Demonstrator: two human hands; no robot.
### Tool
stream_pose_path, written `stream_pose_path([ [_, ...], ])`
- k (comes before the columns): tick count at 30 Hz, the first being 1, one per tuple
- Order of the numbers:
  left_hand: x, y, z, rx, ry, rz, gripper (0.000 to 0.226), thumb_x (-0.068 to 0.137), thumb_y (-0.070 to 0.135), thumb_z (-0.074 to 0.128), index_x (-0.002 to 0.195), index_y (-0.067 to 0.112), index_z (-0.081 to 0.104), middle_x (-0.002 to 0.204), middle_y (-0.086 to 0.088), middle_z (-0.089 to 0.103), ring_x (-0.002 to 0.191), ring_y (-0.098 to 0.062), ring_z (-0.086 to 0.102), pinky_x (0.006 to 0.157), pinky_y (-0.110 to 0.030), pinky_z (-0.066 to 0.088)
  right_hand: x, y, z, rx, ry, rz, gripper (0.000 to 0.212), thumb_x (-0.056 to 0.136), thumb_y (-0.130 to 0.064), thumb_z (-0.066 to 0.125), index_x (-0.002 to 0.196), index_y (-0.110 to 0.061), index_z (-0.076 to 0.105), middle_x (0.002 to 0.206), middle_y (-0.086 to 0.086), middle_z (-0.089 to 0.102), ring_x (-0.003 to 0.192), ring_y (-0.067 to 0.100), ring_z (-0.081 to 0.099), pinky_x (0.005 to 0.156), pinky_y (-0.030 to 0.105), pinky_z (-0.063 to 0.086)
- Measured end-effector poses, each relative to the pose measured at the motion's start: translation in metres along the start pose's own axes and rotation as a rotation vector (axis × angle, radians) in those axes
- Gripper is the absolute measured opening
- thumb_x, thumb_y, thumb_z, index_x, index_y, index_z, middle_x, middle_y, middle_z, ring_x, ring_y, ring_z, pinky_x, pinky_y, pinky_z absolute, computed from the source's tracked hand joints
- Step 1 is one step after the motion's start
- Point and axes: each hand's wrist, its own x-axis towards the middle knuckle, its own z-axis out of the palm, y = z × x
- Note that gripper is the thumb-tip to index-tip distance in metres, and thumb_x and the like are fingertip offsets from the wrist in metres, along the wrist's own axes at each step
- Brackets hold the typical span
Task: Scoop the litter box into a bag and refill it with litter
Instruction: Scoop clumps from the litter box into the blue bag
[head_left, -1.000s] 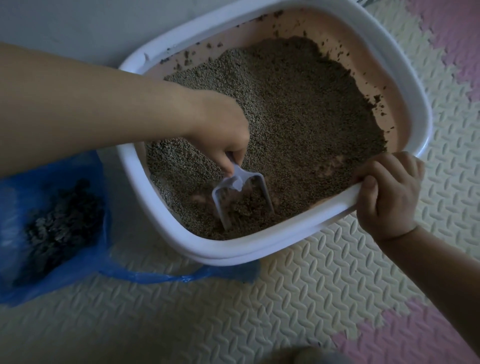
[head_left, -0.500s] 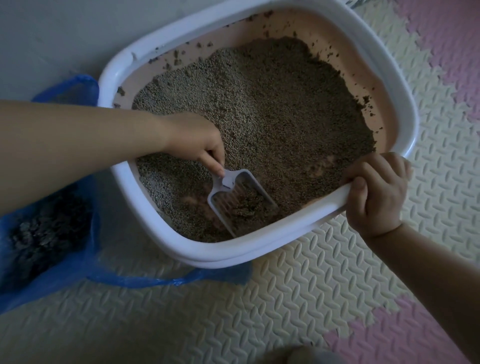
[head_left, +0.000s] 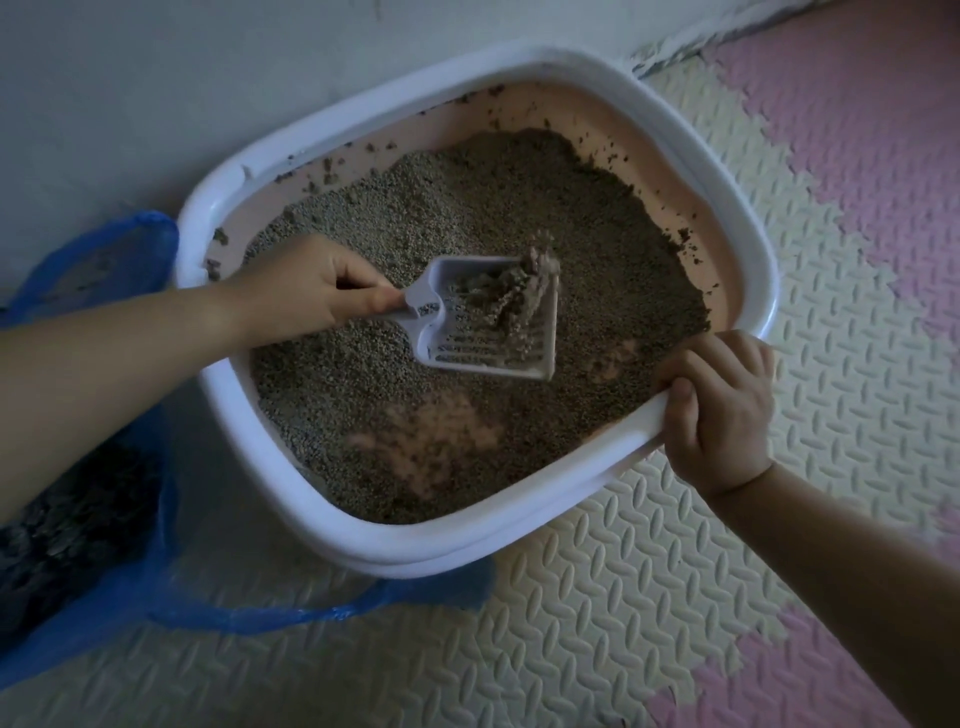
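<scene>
Left hand (head_left: 301, 296) grips the loaded scoop (head_left: 488, 322), pointing right; bag (head_left: 156, 597) sits lower left; right hand (head_left: 722, 410) clutches the litter box (head_left: 363, 525) rim.

In my head view the floor (head_left: 623, 623) is covered with foam mat tiles that lock together by toothed edges. The tiles nearest to me are cream, with a raised diamond pattern. The pink tiles (head_left: 857, 130) lie at the right side and in the lower right corner. At the upper left the mat ends at a plain grey surface (head_left: 156, 78); I cannot tell if it is a wall or bare floor.

Two things lie on the floor. The litter box (head_left: 415, 543), white at the rim, stands in the middle, at the border of mat and grey. The blue plastic bag (head_left: 166, 519) lies just beside it at the left, and one strip of it goes under the near edge of the box.
</scene>
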Motion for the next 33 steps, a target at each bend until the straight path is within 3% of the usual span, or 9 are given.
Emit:
stream_pose_path([
  [5,-0.009,0.012,-0.003,0.039,0.029,-0.027,0.044,0.074,0.075,0.051,0.084,0.040,0.074,0.055,0.000,0.062,0.045,-0.011,0.045,0.054,-0.030,0.033,0.001,-0.001,-0.003,-0.008,-0.028,0.001,0.036,0.089,-0.016,0.033,0.065,-0.005,0.057,0.071,0.008,0.055,0.076,0.023,0.045,0.079,0.033,0.027],
  [10,-0.017,0.016,-0.008,0.103,0.053,-0.018,0.041,0.065,0.082,0.048,0.090,0.056,0.065,0.075,0.000,0.072,0.070,-0.030,0.064,0.069,-0.048,0.050,0.002,-0.003,-0.004,-0.007,-0.048,0.006,0.034,0.088,-0.015,0.034,0.067,-0.004,0.058,0.073,0.007,0.056,0.077,0.023,0.045,0.080,0.032,0.027],
  [15,-0.026,0.017,-0.011,0.101,0.164,-0.008,0.035,0.063,0.084,0.048,0.086,0.063,0.063,0.077,0.007,0.073,0.071,-0.024,0.065,0.069,-0.045,0.051,0.002,-0.004,-0.005,-0.010,-0.059,0.009,0.033,0.088,-0.014,0.034,0.067,-0.004,0.058,0.073,0.007,0.056,0.078,0.021,0.044,0.081,0.030,0.026],
  [19,-0.032,0.019,-0.012,0.071,0.218,-0.032,0.020,0.069,0.073,0.056,0.076,0.057,0.066,0.078,0.018,0.070,0.072,-0.010,0.062,0.068,-0.033,0.046,0.002,-0.004,-0.006,-0.017,-0.065,0.009,0.032,0.087,-0.013,0.035,0.067,-0.005,0.058,0.073,0.006,0.056,0.078,0.021,0.043,0.081,0.029,0.025],
  [23,-0.038,0.014,-0.020,0.128,0.182,-0.006,0.033,0.060,0.088,0.048,0.078,0.065,0.062,0.081,0.011,0.073,0.080,-0.021,0.066,0.078,-0.045,0.050,0.002,-0.003,-0.005,-0.021,-0.074,0.008,0.032,0.088,-0.014,0.034,0.068,-0.004,0.058,0.074,0.007,0.056,0.077,0.023,0.044,0.080,0.031,0.026],
  [27,-0.037,0.010,-0.036,0.245,0.041,-0.038,0.050,0.052,0.097,0.033,0.075,0.063,0.062,0.082,0.024,0.070,0.076,-0.001,0.063,0.075,-0.040,0.053,0.002,-0.003,-0.005,-0.021,-0.069,0.005,0.033,0.089,-0.014,0.033,0.068,-0.004,0.058,0.074,0.008,0.056,0.077,0.023,0.044,0.080,0.031,0.026],
  [33,-0.011,0.019,-0.039,0.651,-0.190,0.029,0.059,0.064,0.079,0.029,0.089,0.046,0.071,0.065,0.019,0.065,0.059,-0.002,0.058,0.057,-0.032,0.047,0.001,0.000,-0.005,-0.029,-0.072,0.006,0.035,0.089,-0.016,0.032,0.067,-0.004,0.057,0.073,0.008,0.056,0.077,0.024,0.044,0.079,0.032,0.026],
])
